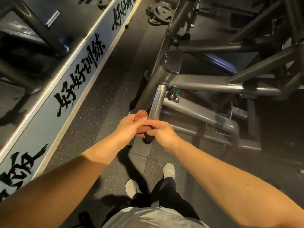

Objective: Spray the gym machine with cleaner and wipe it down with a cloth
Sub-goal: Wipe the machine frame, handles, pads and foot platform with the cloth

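Observation:
A grey steel gym machine [202, 83] fills the right half of the head view. Its shiny chrome weight peg [158, 101] juts toward me at the centre. A reddish-brown cloth [142, 128] is bunched around the near end of that peg. My left hand [130, 125] grips the cloth from the left, its fingers curled over it. From the right, my right hand [162, 131] pinches the same cloth against the peg's end. The peg's tip is hidden under both hands and the cloth. No spray bottle is in view.
A pale floor strip [85, 76] with black brush characters runs diagonally on the left. Beyond it stands another dark machine frame [37, 30]. Black weight plates [160, 13] lie on the floor at the top. My feet [168, 170] stand on speckled rubber flooring below the hands.

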`<state>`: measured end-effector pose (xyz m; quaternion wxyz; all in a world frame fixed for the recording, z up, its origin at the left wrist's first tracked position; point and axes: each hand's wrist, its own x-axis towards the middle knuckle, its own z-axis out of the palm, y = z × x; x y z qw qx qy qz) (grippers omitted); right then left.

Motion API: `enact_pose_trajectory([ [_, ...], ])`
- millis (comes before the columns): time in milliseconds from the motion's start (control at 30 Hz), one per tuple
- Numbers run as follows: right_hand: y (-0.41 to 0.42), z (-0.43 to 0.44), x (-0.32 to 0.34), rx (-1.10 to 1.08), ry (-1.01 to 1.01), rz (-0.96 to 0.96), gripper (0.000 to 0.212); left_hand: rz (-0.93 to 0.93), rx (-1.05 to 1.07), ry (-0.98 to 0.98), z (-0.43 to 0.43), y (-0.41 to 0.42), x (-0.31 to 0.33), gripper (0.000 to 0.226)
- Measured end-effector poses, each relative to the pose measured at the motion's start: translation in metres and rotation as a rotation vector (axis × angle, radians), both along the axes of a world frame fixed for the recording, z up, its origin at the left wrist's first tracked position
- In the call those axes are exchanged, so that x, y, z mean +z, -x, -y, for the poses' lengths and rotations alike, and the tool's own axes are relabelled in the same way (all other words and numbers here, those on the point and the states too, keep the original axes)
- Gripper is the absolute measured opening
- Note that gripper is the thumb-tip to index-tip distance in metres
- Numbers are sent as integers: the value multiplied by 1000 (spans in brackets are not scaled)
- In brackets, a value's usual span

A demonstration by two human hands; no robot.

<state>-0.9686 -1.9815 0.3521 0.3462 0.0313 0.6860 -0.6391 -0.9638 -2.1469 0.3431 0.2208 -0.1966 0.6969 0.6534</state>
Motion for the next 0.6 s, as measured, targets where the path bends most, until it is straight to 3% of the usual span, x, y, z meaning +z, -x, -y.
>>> enact_pose_trajectory([
  [67,2,0,-2,-90,-48,0,55,-69,46,215,3,4,3,29],
  [167,12,1,-19,-386,-252,-57,44,-217,207,457,12,15,1,17],
  [233,18,-1,-35,-376,-378,21,43,-241,198,476,9,20,-1,12],
  [333,23,0,-55,-330,-347,227,41,-200,69,405,-16,12,-13,9],
  [467,21,-3,-46,-344,-209,230,26,-48,-74,443,-34,9,-35,37],
  [567,23,-9,-50,-365,-189,244,34,-35,-60,334,-27,11,-49,13],
  [600,25,-11,-55,-361,-183,260,38,-24,-74,330,-24,11,-56,16],
])
